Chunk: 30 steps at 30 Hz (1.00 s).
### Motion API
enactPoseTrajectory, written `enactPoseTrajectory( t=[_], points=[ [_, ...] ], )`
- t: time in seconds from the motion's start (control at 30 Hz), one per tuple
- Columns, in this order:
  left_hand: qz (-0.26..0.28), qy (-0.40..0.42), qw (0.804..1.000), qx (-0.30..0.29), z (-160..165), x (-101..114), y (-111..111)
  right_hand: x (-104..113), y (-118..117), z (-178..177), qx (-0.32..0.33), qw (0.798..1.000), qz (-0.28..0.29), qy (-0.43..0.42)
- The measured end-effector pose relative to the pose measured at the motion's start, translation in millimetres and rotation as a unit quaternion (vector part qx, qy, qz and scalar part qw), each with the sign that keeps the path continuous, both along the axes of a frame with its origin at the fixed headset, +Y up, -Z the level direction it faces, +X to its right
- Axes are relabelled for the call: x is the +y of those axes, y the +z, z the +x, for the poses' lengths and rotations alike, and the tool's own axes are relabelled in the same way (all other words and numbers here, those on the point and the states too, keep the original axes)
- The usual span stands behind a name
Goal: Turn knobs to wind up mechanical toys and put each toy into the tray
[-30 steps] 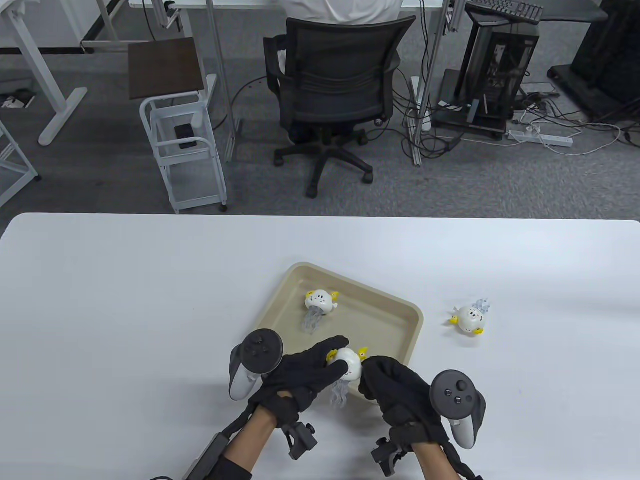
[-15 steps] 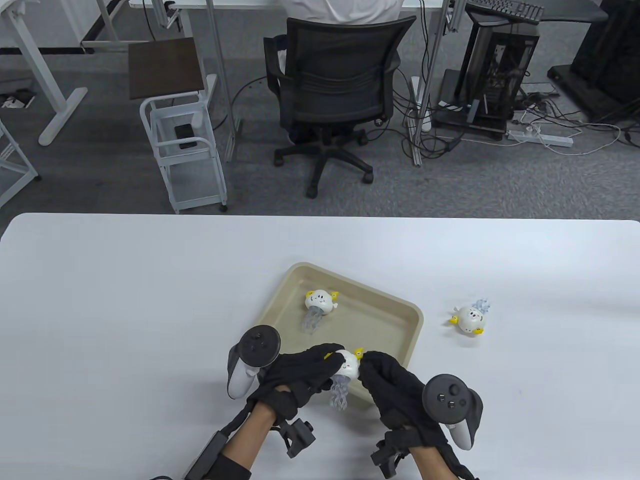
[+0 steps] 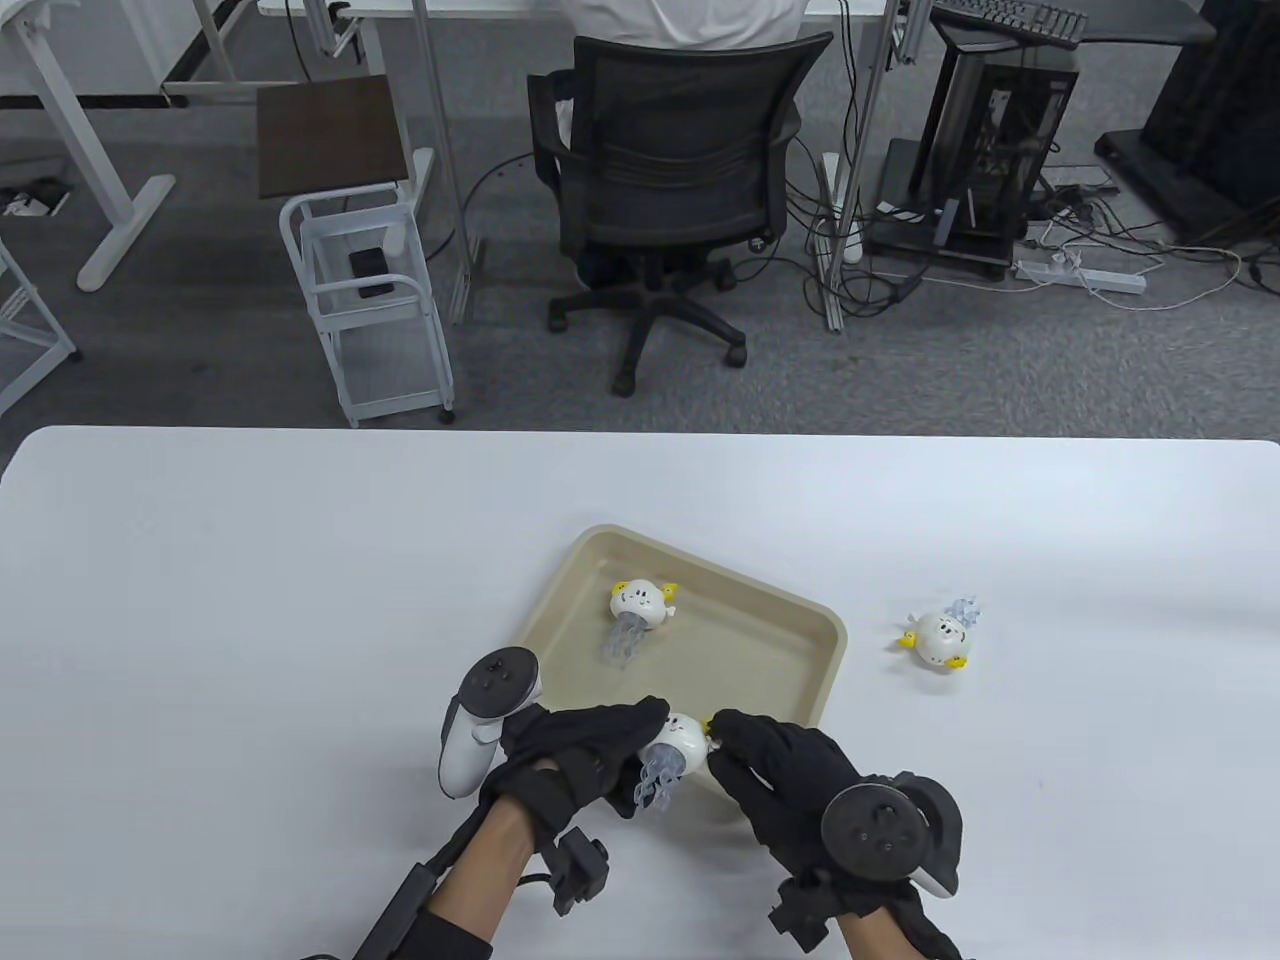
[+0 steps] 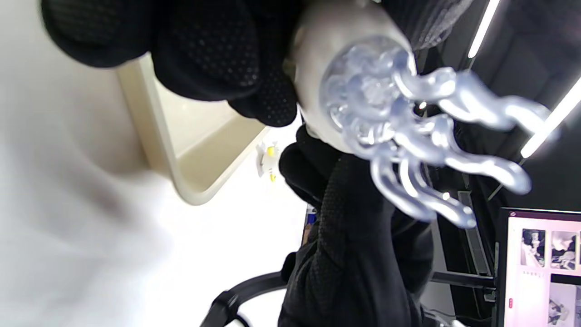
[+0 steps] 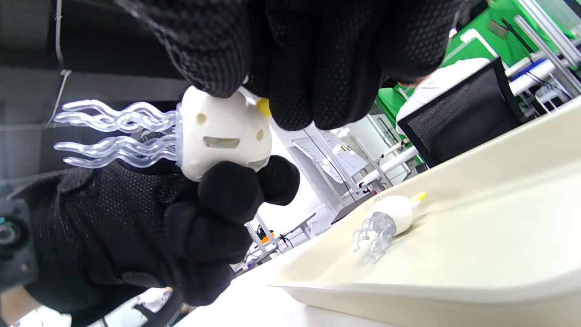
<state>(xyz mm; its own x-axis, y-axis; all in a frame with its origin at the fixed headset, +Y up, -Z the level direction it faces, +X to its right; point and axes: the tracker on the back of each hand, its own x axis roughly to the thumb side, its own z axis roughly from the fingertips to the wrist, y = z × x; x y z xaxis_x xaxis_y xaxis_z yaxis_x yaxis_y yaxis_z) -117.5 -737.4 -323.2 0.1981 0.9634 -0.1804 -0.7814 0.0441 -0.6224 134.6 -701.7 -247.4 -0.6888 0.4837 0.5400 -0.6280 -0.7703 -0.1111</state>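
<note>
Our left hand is curled around the toy, held above the surface at the tray's near edge. Our right hand seems to pinch its yellow knob. If either hold loosens, the knob could slip and the toy unwind or drop outside the tray.

Toy in hand looks like matte white plastic, with clear rubbery-looking tentacles. Gloves are black knit cloth with a dotted texture. Beige tray looks like smooth plastic; table is matte white.
</note>
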Motion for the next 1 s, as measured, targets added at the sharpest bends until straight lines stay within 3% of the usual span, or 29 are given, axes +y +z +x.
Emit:
enactPoseTrajectory(
  t=[0.17,0.27,0.37,0.47,0.57,0.67,0.77,1.0],
  points=[
    [0.02,-0.014,1.0,-0.007,4.1,5.7,2.8,2.9,5.4,-2.8,-0.027,0.998,0.043,0.032],
    [0.11,-0.04,0.993,0.003,9.2,18.1,6.5,-5.6,-1.9,4.1,-0.053,0.994,-0.045,-0.084],
    [0.211,-0.065,0.975,0.015,15.4,30.6,12.1,-16.1,-9.6,13.2,-0.057,0.962,-0.151,-0.222],
    [0.256,-0.075,0.964,0.021,18.1,33.2,14.7,-17.8,-12.2,16.6,-0.058,0.953,-0.173,-0.241],
    [0.247,-0.092,0.964,0.022,17.8,29.3,13.7,-16.0,-10.8,12.9,-0.07,0.971,-0.144,-0.177],
    [0.231,-0.091,0.968,0.035,11.9,26.4,11.9,-6.6,-3.2,2.1,-0.078,0.994,-0.064,-0.046],
    [0.222,-0.088,0.97,0.053,4.0,26.4,8.8,-1.2,1.4,-5.2,-0.08,0.995,-0.031,0.058],
    [0.202,-0.091,0.97,0.099,-15.4,24.2,1.5,-15.0,-3.2,-5.4,-0.056,0.966,-0.173,0.182]
  ],
)
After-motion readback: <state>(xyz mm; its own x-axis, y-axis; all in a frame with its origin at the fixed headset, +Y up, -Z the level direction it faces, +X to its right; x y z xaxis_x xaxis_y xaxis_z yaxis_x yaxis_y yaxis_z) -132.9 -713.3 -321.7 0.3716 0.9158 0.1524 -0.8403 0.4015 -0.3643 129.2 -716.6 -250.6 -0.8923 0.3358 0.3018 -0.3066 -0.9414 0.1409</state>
